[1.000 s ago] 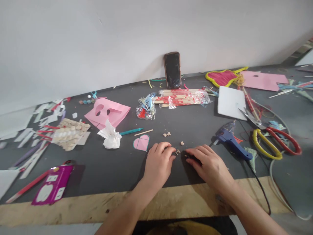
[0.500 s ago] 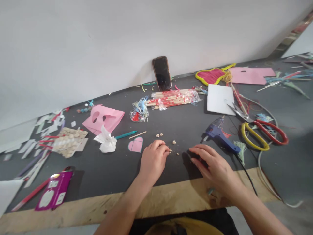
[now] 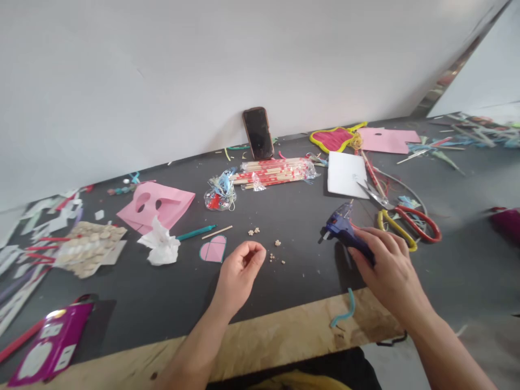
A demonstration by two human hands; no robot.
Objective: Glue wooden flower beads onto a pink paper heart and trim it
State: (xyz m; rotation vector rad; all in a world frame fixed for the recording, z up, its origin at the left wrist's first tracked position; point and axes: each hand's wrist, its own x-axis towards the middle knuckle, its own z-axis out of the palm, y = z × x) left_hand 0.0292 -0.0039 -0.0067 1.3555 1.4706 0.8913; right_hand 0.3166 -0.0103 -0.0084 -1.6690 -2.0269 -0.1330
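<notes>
My right hand (image 3: 385, 265) wraps the blue hot glue gun (image 3: 340, 229) on the desk (image 3: 300, 284), light, stiff plastic best taken by its grip; my left hand (image 3: 239, 273) pinches narrow beside the tiny beige crumbs (image 3: 274, 258), holding nothing I can make out.

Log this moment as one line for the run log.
left hand: fingers pinched, near beige crumbs | right hand: gripping blue hot glue gun
</notes>
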